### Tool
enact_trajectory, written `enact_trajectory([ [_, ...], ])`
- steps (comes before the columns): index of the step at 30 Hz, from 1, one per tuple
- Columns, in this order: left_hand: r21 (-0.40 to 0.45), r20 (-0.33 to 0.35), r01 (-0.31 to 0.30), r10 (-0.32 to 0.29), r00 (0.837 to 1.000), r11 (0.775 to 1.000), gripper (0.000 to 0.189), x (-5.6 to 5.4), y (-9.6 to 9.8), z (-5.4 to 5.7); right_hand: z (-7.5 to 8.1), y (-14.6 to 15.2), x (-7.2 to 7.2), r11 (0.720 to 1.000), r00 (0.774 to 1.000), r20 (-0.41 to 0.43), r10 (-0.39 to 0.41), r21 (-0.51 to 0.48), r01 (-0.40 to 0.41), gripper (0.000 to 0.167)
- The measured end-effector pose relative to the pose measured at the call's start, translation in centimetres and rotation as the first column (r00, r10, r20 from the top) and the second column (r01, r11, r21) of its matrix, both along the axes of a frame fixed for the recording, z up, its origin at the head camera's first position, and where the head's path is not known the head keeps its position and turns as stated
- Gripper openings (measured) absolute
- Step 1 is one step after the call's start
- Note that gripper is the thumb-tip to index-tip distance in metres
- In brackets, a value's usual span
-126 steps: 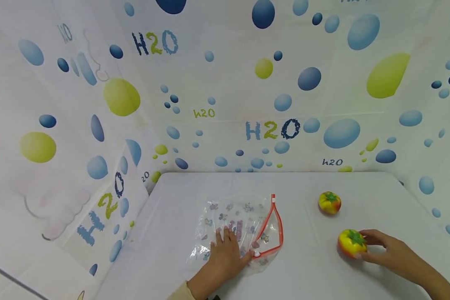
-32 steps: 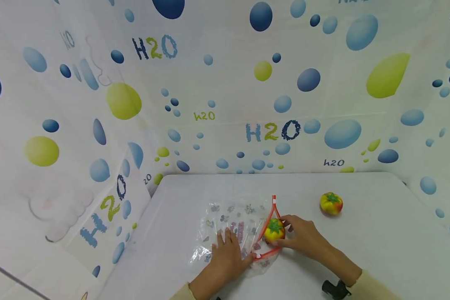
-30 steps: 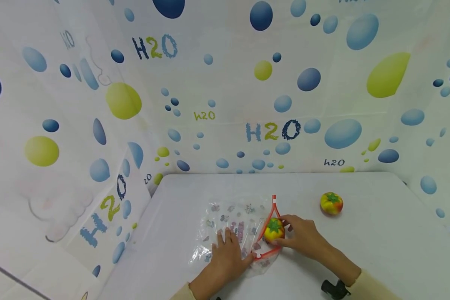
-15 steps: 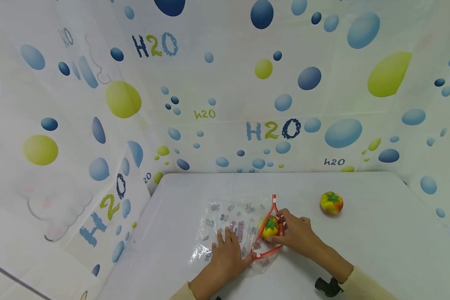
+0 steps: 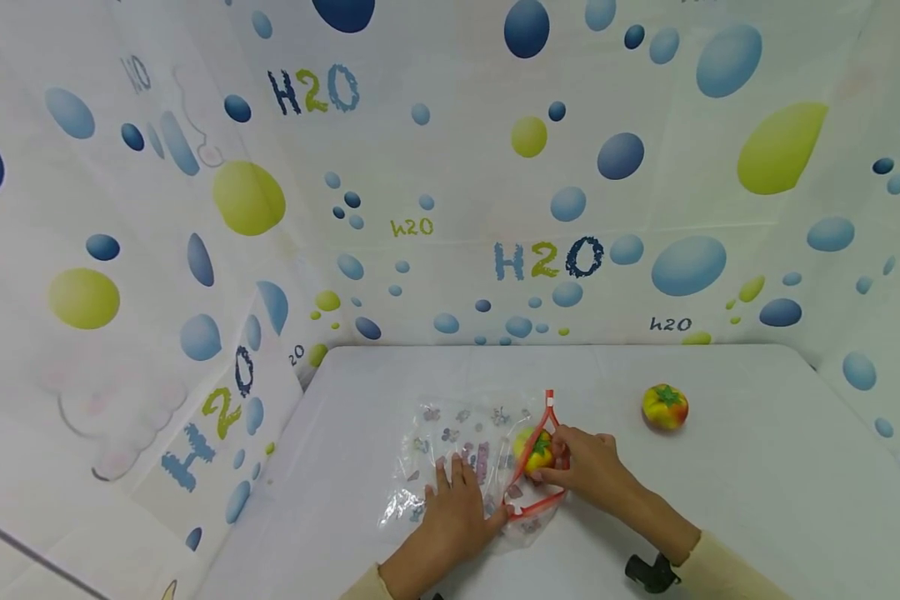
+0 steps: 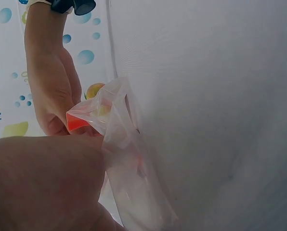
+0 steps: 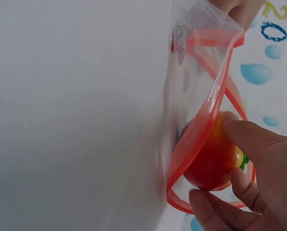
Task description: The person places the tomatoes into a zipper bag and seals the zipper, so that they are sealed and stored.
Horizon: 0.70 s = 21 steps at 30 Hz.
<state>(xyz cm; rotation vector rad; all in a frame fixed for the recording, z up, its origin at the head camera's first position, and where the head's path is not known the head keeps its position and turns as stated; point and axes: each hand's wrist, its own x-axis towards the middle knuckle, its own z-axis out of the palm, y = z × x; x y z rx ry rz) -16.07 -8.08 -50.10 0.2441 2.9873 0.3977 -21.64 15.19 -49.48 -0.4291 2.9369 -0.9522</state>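
Observation:
A clear zip bag with a printed pattern and a red zip edge lies on the white table, its mouth gaping to the right. My left hand rests on the bag with fingers stretched out, its thumb at the near end of the red edge. My right hand grips a yellow-and-red toy persimmon with a green leafy top, partly inside the bag's mouth. In the right wrist view, thumb and fingers hold the toy persimmon while the red edge crosses its front.
A second toy persimmon stands on the table farther back on the right. Behind the table hangs a white curtain printed with blue and green drops. A dark wrist camera sits on the right wrist.
The right hand has picked up the nearer toy persimmon, carried it left to the bag and pushed it in past the red edge. The left hand has stayed on the bag.

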Motion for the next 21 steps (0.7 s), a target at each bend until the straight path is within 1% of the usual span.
enact_trajectory([
  [4,0.005,0.004,0.002,-0.002,1.000,1.000,0.099,0.0,0.0,0.0,-0.1,-0.2,-0.1,1.000,1.000,-0.015,0.010,-0.012,-0.010,0.043],
  [9,0.010,0.004,0.004,-0.004,1.000,1.000,0.100,-0.1,0.0,0.0,-0.1,-0.4,-0.2,1.000,0.998,-0.059,0.019,-0.009,-0.020,0.039],
  [15,0.011,0.002,0.003,-0.003,1.000,1.000,0.100,-0.1,0.1,0.0,-0.1,-0.6,-0.4,1.000,0.996,-0.081,0.028,-0.011,-0.029,0.035],
  [21,0.005,-0.011,0.005,-0.005,1.000,1.000,0.101,-0.1,0.1,0.0,-0.2,-1.1,-0.3,0.998,0.992,-0.119,0.033,-0.042,-0.038,0.026],
])
